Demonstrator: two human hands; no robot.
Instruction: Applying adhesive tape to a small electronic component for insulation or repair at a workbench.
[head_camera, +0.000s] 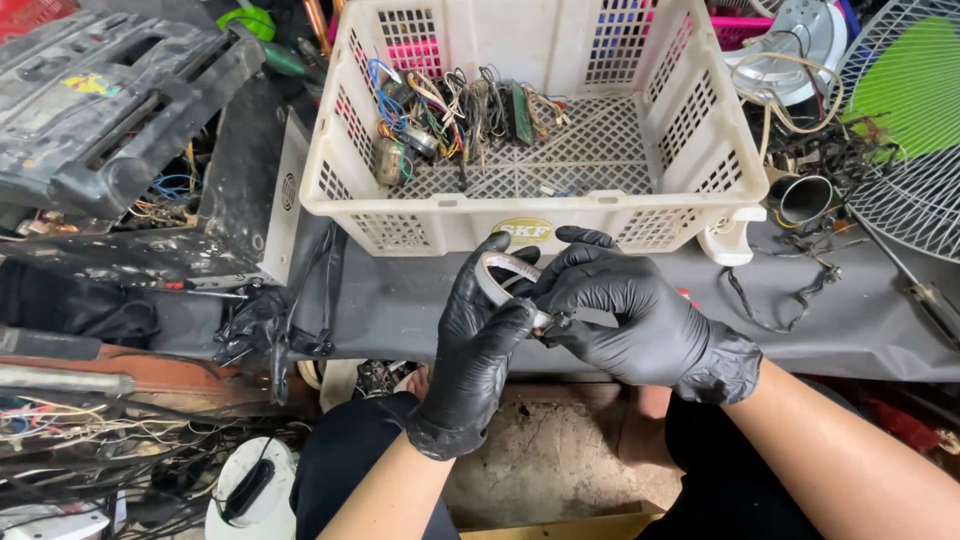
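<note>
Two hands in black gloves meet in front of us, just below the white plastic basket (690, 190). Our left hand (478, 335) grips a roll of grey tape (500, 277) between thumb and curled fingers, holding it upright above the grey surface (400, 300). Our right hand (625, 315) is closed at the fingertips, pinching something small at the lower edge of the roll; what exactly it pinches we cannot tell. The two hands touch at that spot.

Inside the basket, toward its left rear, lies a tangle of coloured wires and small parts (450, 115). Right of the basket: a white fan grille (915, 190) over a green blade, and a short dark metal tube (803, 197). Left of it: a worn black casing (110, 100). A black cable (790, 300) lies loose on the surface to our right.
</note>
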